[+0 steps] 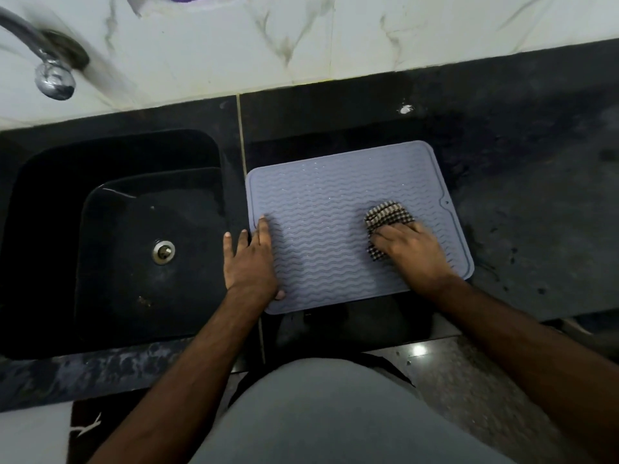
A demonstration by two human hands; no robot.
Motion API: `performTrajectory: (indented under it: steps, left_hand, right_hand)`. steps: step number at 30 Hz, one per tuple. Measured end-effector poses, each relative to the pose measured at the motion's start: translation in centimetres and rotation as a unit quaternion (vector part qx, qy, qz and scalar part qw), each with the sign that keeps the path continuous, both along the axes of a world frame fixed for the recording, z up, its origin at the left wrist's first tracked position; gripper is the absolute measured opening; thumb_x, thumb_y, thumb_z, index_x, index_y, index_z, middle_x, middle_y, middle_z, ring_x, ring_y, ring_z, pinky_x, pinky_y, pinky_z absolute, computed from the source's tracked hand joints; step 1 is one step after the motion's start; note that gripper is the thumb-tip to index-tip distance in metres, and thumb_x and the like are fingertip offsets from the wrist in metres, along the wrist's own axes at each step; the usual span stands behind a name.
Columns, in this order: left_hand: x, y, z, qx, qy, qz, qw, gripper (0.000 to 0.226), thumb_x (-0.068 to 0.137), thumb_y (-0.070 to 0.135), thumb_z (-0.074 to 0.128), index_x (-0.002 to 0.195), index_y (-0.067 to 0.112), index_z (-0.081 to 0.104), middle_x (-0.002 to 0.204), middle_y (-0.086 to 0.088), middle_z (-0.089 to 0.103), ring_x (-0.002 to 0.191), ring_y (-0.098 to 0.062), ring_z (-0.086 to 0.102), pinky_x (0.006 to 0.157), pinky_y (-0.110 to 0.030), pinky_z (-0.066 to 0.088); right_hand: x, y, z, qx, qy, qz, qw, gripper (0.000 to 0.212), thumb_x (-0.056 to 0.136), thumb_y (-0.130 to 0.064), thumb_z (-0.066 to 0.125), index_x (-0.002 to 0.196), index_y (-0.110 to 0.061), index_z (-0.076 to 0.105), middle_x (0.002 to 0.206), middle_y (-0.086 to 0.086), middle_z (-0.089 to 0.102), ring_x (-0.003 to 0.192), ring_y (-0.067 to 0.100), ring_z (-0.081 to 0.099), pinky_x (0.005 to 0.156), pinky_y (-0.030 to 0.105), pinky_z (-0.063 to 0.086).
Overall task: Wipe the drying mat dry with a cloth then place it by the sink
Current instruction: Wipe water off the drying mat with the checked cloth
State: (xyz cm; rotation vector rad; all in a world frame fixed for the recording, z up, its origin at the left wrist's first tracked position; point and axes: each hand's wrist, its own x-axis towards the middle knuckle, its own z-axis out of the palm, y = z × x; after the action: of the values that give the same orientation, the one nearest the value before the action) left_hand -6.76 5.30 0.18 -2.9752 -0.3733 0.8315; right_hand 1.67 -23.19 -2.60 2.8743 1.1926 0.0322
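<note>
— Both hands down on the drying mat point(321, 209): left hand point(253, 262) spread flat, unclenched, pinning the near-left edge with 2 fingers spilling off onto the dark desk point(522, 229); right hand point(413, 252) bunched over the checked cloth point(388, 217), pressing it into the ridges.

— And the mat itself, where?

— Flat on the desk, under both palms, just right of the sink point(117, 229), nearly touching the seam beside the left hand. Already close to its final spot, by the look of it.

— Best way through this step?

— Probably long strokes along the wavy grooves, not across, so the cloth reaches the channels. Keep the left palm firm; silicone of that kind likely slides on a wet top. Worth shifting the pinning hand afterwards, since the patch beneath it stays unwiped. Small glints beyond the right hand's fingertips suggest droplets on the far half.

— Anything else about?

— Tap point(50, 65) far beyond the left hand, over the basin's back corner. Drain point(163, 252) left of the left fingertips. White speck point(405, 109) on the desk well past the right hand. Marbled wall tiles point(301, 35) behind all of it.

— Obstacles?

— Nothing standing on the mat. Desk right of the right hand looks smeared and damp, so a dried mat could pick up wet again underneath. Raised rim may trap water at the corners. Right hand blurred; grip detail hard to read.
</note>
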Motion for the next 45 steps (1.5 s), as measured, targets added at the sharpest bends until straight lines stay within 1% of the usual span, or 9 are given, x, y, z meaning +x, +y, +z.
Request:
performTrajectory:
  steps: [6,12,15,22,26,31,37,42,45]
  left_hand:
    - [0.0,0.0,-0.3,0.0,-0.005,-0.021,1.0,0.151,0.063,0.056,0.087,0.155,0.007,-0.021,0.168,-0.01,0.008,0.155,-0.03,0.002,0.124,-0.052,-0.004]
    - [0.0,0.4,-0.6,-0.037,-0.009,-0.021,0.999,0.148,0.064,0.054,0.088,0.157,0.008,-0.017,0.168,-0.008,0.005,0.155,-0.031,-0.001,0.124,-0.052,-0.003]
    - [0.1,0.4,-0.5,-0.044,-0.005,-0.019,0.999,0.148,0.064,0.052,0.089,0.157,0.007,-0.017,0.169,-0.008,0.002,0.155,-0.031,-0.001,0.124,-0.052,-0.003]
    - [0.1,0.6,-0.8,-0.047,-0.012,-0.021,0.999,0.151,0.06,0.05,0.091,0.156,0.006,-0.016,0.168,-0.009,0.003,0.155,-0.031,0.001,0.124,-0.051,-0.002]
    - [0.2,0.4,-0.8,-0.03,-0.012,-0.028,0.999,0.145,0.063,0.045,0.091,0.157,0.005,-0.012,0.168,-0.009,0.004,0.155,-0.029,0.004,0.125,-0.05,0.001]
    - [0.3,0.3,-0.6,-0.019,-0.001,-0.037,0.999,0.145,0.065,0.046,0.09,0.156,0.003,-0.014,0.168,-0.011,0.001,0.156,-0.029,-0.001,0.125,-0.049,-0.003]
    - [0.0,0.8,-0.9,-0.02,-0.011,-0.056,0.998,0.148,0.063,0.058,0.087,0.157,0.003,-0.014,0.168,-0.011,0.001,0.155,-0.031,0.0,0.124,-0.051,-0.003]
    - [-0.1,0.7,-1.0,-0.01,-0.013,-0.063,0.998,0.147,0.063,0.057,0.087,0.157,0.003,-0.012,0.168,-0.012,0.0,0.155,-0.031,0.0,0.124,-0.051,-0.002]
    - [-0.1,0.8,-1.1,-0.009,-0.012,-0.061,0.998,0.148,0.062,0.058,0.087,0.157,0.003,-0.013,0.168,-0.011,0.0,0.155,-0.031,0.0,0.124,-0.051,-0.002]
  right_hand:
    - [0.7,-3.1,0.5,-0.025,-0.023,-0.132,0.991,0.02,0.087,-0.02,0.049,0.096,-0.019,0.067,0.096,0.006,0.065,0.091,0.031,0.062,0.078,0.041,0.044]
    - [-0.2,-3.4,0.5,0.068,0.028,-0.409,0.91,0.043,0.083,0.0,0.054,0.124,-0.012,0.06,0.12,0.025,0.059,0.103,0.048,0.057,0.082,0.05,0.051]
    - [-1.3,1.0,-0.4,0.033,0.035,-0.394,0.918,0.039,0.083,0.0,0.055,0.121,-0.008,0.057,0.12,0.027,0.06,0.112,0.048,0.055,0.094,0.053,0.049]
    - [-6.4,11.8,0.4,0.047,0.09,-0.304,0.947,0.034,0.085,-0.001,0.053,0.117,-0.009,0.05,0.117,0.025,0.062,0.103,0.041,0.063,0.073,0.046,0.056]
    - [-7.2,13.6,2.2,0.122,0.129,-0.231,0.956,0.042,0.076,-0.005,0.064,0.116,-0.011,0.056,0.086,0.013,0.071,0.077,0.034,0.07,0.061,0.039,0.056]
    - [-5.7,12.7,4.5,0.322,0.316,-0.266,0.852,0.029,0.092,-0.02,0.062,0.121,-0.018,0.057,0.098,0.006,0.074,0.092,0.026,0.07,0.082,0.041,0.056]
    - [-3.5,5.4,8.0,0.441,0.238,-0.364,0.785,0.031,0.098,-0.027,0.063,0.127,-0.016,0.058,0.099,-0.009,0.07,0.08,-0.01,0.063,0.063,0.013,0.057]
    - [-1.5,0.6,5.9,0.302,0.051,-0.432,0.848,0.031,0.094,-0.016,0.059,0.124,-0.024,0.056,0.101,0.01,0.073,0.087,0.034,0.07,0.072,0.048,0.059]
    - [-1.9,2.0,3.1,0.214,0.086,-0.457,0.859,0.043,0.093,-0.009,0.053,0.134,-0.019,0.054,0.121,0.016,0.066,0.105,0.04,0.065,0.086,0.048,0.054]
